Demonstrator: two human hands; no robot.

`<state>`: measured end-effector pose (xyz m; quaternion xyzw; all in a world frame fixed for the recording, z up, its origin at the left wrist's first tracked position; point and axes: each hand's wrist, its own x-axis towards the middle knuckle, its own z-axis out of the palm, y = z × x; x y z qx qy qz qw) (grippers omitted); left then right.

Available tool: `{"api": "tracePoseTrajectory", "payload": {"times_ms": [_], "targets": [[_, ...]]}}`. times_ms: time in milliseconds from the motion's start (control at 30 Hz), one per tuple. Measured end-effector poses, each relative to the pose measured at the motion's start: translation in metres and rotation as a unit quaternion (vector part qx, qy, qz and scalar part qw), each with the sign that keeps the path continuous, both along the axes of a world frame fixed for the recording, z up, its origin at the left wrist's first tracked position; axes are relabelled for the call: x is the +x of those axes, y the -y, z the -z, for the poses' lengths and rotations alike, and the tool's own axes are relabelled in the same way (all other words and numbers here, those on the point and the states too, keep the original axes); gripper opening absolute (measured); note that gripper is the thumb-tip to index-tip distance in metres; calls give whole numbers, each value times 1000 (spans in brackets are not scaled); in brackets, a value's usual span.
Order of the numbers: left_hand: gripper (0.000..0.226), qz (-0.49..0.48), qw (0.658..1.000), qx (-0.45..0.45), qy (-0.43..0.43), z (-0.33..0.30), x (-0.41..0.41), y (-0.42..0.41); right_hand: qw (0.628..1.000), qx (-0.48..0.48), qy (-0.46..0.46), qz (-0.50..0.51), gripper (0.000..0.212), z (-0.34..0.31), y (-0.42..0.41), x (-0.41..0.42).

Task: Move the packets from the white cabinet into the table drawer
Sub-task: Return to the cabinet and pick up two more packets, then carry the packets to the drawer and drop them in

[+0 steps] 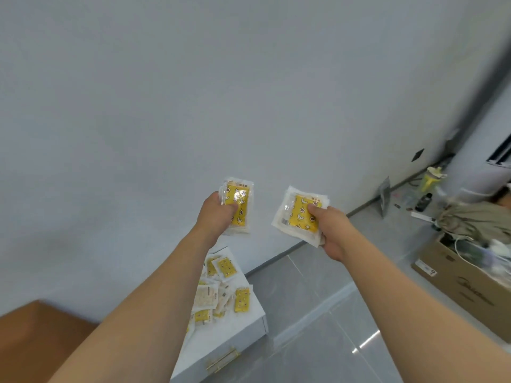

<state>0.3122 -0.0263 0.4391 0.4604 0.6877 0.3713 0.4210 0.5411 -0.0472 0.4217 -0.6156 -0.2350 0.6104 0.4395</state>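
Both hands are raised before a plain wall. The left hand [218, 210] grips a small stack of yellow-printed packets [238, 207], thumb across the front. The right hand [329, 228] pinches a second stack [297, 214] likewise. Below, loose packets [221, 288] lie heaped in the open white drawer [243, 338], beside a brown table [41, 335]. A cardboard box [464, 288] stands on the floor at right.

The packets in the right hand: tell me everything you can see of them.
The packets are a small fanned stack of flat, square sachets in clear or whitish glossy plastic. The top one has a yellow panel printed with moons, stars and small figures. The right hand grips them, thumb pressed on the yellow face, fingers behind. They are held up tilted in the air before the grey wall, apart from the other hand's stack.
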Motion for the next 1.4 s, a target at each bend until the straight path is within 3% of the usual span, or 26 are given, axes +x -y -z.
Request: {"api": "tracePoseTrajectory", "payload": {"times_ms": [267, 567, 833, 1400], "targets": [[19, 46, 999, -12, -10, 10, 145, 26, 997, -40, -20, 56, 24, 28, 56, 143], [22, 145, 986, -59, -61, 56, 254, 10, 983, -96, -42, 149, 28, 78, 84, 237], [18, 249, 964, -82, -48, 97, 386, 2, 957, -119, -55, 258, 29, 114, 119, 347], [23, 443, 890, -98, -55, 159, 766, 136, 873, -120, -109, 461, 36, 190, 322, 661]]}}
